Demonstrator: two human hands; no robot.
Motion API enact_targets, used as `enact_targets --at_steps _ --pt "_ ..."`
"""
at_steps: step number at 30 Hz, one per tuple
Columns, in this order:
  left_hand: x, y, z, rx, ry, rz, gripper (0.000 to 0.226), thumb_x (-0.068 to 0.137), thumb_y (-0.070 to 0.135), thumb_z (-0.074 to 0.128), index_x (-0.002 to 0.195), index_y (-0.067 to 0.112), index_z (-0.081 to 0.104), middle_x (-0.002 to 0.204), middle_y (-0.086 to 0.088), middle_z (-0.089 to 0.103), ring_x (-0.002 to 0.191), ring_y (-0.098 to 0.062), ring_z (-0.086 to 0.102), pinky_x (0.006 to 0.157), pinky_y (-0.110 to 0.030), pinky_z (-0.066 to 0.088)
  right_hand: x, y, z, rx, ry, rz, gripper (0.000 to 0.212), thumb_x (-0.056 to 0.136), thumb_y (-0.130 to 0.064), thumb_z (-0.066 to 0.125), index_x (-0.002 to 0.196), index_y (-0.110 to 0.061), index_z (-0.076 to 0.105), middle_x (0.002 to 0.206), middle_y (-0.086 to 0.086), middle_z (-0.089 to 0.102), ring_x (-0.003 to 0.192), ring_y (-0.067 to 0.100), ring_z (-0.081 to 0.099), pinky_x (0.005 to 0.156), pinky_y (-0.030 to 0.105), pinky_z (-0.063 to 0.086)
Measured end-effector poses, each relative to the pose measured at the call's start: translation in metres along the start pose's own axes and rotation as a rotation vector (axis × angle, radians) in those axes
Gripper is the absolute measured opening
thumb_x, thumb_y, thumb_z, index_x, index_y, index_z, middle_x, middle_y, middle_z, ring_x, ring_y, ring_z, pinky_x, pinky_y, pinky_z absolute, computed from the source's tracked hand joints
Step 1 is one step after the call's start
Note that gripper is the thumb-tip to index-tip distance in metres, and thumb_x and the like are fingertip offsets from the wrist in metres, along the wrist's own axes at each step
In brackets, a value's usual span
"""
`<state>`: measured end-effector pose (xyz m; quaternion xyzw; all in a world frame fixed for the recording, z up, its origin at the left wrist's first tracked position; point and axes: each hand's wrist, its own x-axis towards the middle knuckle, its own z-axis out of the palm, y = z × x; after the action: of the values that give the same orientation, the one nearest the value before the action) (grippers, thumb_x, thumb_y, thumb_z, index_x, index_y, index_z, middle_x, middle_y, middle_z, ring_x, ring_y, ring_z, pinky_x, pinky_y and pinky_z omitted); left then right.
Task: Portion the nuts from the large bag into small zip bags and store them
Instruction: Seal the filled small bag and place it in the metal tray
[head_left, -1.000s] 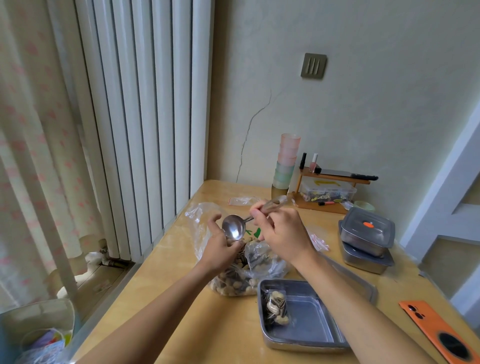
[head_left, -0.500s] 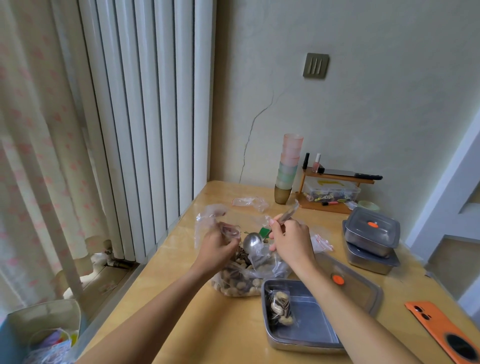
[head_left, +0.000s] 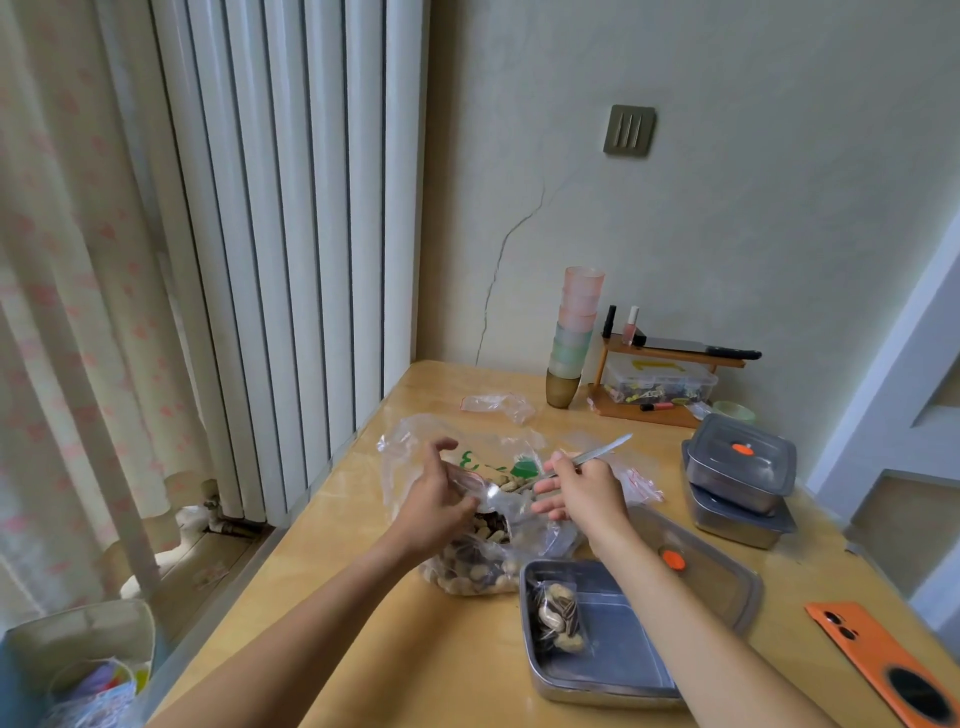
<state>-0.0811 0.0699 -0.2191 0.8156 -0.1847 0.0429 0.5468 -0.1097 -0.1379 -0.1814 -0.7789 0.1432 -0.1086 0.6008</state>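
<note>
- Right hand (head_left: 587, 493) pinched the spoon (head_left: 597, 456) by its handle; left hand (head_left: 436, 506) pinched clear plastic (head_left: 470, 480) at the mouth of the large bag (head_left: 467, 571).
- Spoon's long axis ran 2 to 8 o'clock, with the handle tip at 2 and the bowl toward the bag's mouth.
- Bag lay mid-table (head_left: 332, 519), with a steel tray (head_left: 597, 693) at its 5 o'clock holding one filled small zip bag (head_left: 556, 618).
- Wooden table stood in a corner, with vertical blinds (head_left: 285, 234) at 10 o'clock.
</note>
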Motion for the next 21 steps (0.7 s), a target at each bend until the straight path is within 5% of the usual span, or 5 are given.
enact_targets --at_steps 5,8,12,15,21 --pt "0.008 0.003 -0.005 0.093 0.251 -0.056 0.011 0.097 0.005 0.056 0.108 0.004 0.057 0.095 -0.005 0.069 0.081 -0.029 0.07 0.076 -0.046 0.06 -0.008 -0.01 0.003 -0.322 0.07 -0.315 0.031 0.109 -0.03 0.049 0.098 -0.011 0.072 0.079 0.002 0.073 0.056 0.011 0.07 0.06 0.027 0.059" --pt "0.012 0.008 -0.008 0.146 0.327 -0.015 0.011 0.095 0.004 0.052 0.093 0.009 0.062 0.089 -0.004 0.071 0.065 -0.024 0.068 0.066 -0.044 0.06 -0.013 -0.019 0.013 -0.508 -0.04 -0.513 0.035 0.109 -0.029 0.048 0.089 -0.012 0.071 0.073 0.003 0.07 0.059 0.017 0.069 0.065 0.035 0.059" --pt "0.015 0.012 -0.008 0.206 0.37 0.053 0.018 0.095 0.005 0.053 0.11 0.007 0.062 0.088 -0.007 0.07 0.07 -0.022 0.065 0.067 -0.035 0.054 -0.019 -0.028 0.025 -0.636 -0.068 -0.705 0.031 0.107 -0.029 0.049 0.081 -0.021 0.065 0.06 -0.007 0.058 0.058 0.016 0.059 0.062 0.036 0.054" --pt "0.014 0.014 -0.005 0.259 0.317 0.079 0.022 0.093 0.007 0.054 0.114 0.002 0.061 0.077 -0.002 0.066 0.066 -0.018 0.061 0.061 -0.031 0.049 -0.021 -0.032 0.028 -0.662 -0.048 -0.726 0.036 0.107 -0.03 0.049 0.079 -0.015 0.066 0.062 -0.001 0.06 0.059 0.021 0.058 0.062 0.038 0.052" --pt "0.013 0.008 -0.006 0.272 0.265 -0.004 0.046 0.094 0.009 0.057 0.136 -0.006 0.05 0.105 -0.005 0.067 0.094 -0.022 0.063 0.087 -0.034 0.053 -0.012 -0.025 0.025 -0.525 0.016 -0.44 0.037 0.109 -0.031 0.048 0.089 -0.009 0.071 0.074 0.004 0.069 0.062 0.018 0.069 0.066 0.04 0.061"
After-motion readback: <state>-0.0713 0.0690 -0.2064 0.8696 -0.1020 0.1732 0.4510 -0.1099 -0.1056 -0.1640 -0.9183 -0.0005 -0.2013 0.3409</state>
